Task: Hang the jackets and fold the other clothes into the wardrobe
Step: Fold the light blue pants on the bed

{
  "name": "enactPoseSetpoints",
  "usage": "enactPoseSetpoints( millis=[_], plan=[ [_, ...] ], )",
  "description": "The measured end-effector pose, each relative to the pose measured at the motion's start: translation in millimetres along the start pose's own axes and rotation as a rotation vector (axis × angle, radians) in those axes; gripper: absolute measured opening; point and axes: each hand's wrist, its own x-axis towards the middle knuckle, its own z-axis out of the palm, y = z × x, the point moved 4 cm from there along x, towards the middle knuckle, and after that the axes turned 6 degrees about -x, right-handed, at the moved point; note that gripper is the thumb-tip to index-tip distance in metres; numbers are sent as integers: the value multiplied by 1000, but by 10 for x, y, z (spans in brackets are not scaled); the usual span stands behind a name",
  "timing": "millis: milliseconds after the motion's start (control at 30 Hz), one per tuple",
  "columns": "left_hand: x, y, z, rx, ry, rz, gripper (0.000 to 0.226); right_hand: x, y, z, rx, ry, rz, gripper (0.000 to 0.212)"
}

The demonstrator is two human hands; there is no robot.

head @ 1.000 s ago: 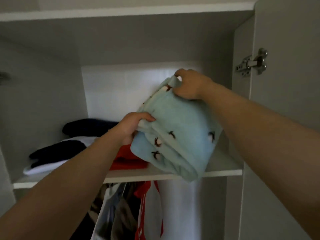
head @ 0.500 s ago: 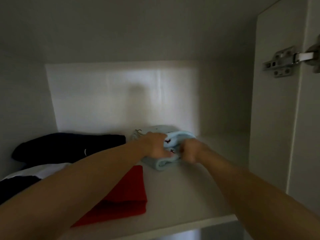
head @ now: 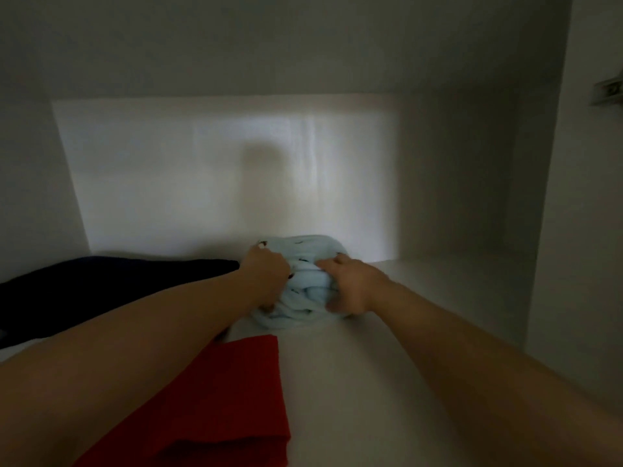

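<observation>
Light blue folded garment [head: 305,293] is seen bunched on the wardrobe shelf [head: 431,332], close to the back panel [head: 202,180]. It is held between both hands: left hand [head: 266,279] is clasped on its left side, right hand [head: 352,289] on its right side, fingers curled into the cloth. A red folded garment [head: 232,399] is noted nearer the front, just apart from it. A dark garment [head: 101,281] lies to the left. A metal hinge [head: 608,92] is partly visible at the far right edge
</observation>
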Motion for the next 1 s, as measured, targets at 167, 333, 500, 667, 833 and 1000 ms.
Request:
enactPoseSetpoints(
  millis=[167,333,500,667,833,1000],
  plan=[
    [104,37,116,-80,-17,5,33,180,1,147,-94,51,28,76],
    [34,21,44,-127,-162,34,54,142,-4,241,-29,32,24,68],
    [-162,27,77,-371,-296,-20,70,22,42,182,-35,0,25,59],
    [-382,49,86,-597,-364,-103,88,-124,21,251,-72,-104,-29,76],
    [-591,-121,-248,-874,-153,-238,52,-332,-3,-219,163,-49,24,52],
    [-1124,-87,-681,-1079,213,-209,62,-930,-166,-710,361,290,165,36]
  ],
)
